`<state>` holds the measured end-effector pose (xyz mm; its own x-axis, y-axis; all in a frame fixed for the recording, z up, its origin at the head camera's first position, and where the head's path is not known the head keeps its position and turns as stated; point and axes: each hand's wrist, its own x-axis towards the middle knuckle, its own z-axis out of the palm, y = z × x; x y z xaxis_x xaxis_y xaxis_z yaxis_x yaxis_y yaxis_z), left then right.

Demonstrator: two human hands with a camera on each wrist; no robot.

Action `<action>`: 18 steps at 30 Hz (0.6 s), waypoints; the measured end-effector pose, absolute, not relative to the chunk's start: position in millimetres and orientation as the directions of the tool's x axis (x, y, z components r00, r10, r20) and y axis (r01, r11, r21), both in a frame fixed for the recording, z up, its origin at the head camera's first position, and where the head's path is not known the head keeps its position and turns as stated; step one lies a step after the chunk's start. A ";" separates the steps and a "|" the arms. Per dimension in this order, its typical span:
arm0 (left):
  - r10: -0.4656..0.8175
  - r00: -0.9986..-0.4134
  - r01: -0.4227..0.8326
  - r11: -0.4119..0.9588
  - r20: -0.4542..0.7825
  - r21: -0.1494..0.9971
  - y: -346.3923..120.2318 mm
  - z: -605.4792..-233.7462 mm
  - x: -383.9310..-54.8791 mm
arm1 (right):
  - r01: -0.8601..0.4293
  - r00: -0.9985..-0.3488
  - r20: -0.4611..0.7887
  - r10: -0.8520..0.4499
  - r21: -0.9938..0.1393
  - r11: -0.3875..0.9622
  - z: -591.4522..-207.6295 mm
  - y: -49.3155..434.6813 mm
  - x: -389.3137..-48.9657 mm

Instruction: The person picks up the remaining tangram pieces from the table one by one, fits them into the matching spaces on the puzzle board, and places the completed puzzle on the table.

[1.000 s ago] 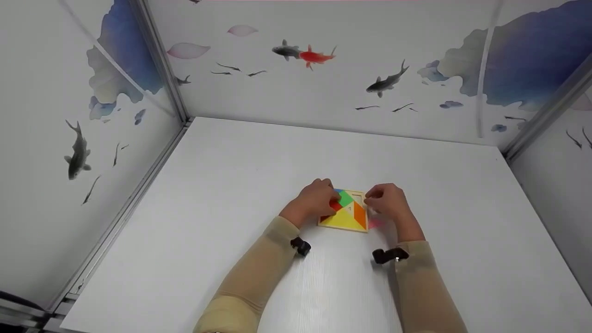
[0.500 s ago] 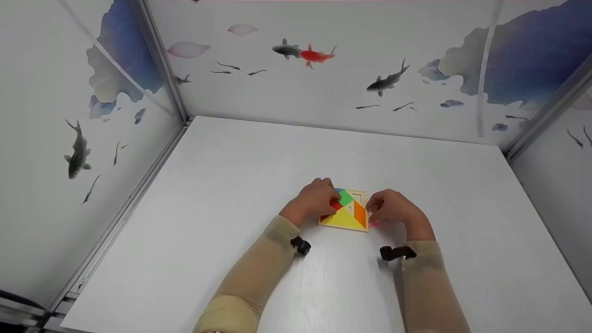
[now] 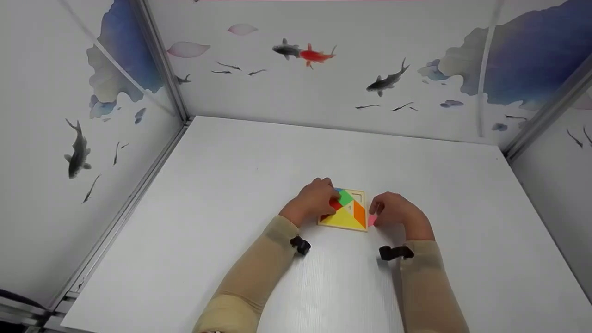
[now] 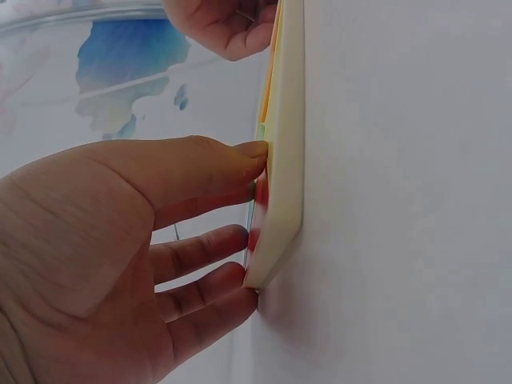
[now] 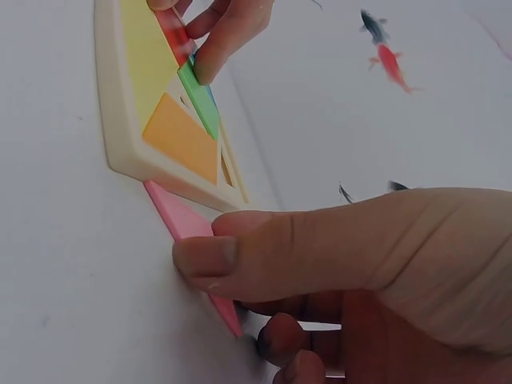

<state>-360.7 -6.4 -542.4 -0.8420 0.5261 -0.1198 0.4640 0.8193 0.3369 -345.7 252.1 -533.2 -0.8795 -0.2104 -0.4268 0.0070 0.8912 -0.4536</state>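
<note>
A person's right hand [image 3: 395,210] pinches a flat pink piece [image 3: 372,220] just beside the right edge of a wooden puzzle tray [image 5: 120,152] on a white tabletop [image 3: 259,175]. The thumb lies across the piece's face with fingertips behind it; whether the piece is fully clear of the tabletop cannot be told. The left hand [image 3: 315,198], fingers and thumb set apart rather than closed, rests on the tray's left side, over the red piece [image 5: 172,36] and the edge of the green piece [image 5: 198,100].

The pink piece looks thin, rigid and light, probably plastic or painted wood, and should call for little force. Its smooth face may prove slippery under a fingertip, so a hold on two opposite edges, thumb against forefinger, would likely be surest. Breakage seems unlikely. The tray, with its thick pale rim, appears stiff and light enough to skid if nudged; a steadying hand on the rim would serve best, since the yellow piece [image 3: 344,219] and orange piece [image 3: 359,215] may sit loose.
</note>
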 end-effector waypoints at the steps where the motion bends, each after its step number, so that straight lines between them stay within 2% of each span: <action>1: 0.526 -0.842 0.464 0.819 -0.119 0.337 -6.5 -542.4 -360.8 | 0.002 -0.881 -0.422 -0.214 -0.455 0.890 -533.7 252.5 -346.0; 18: 0.513 -0.851 0.444 0.816 -0.109 0.369 -6.3 -546.3 -361.3 | 0.001 -0.880 -0.418 -0.225 -0.475 0.880 -535.4 249.4 -347.0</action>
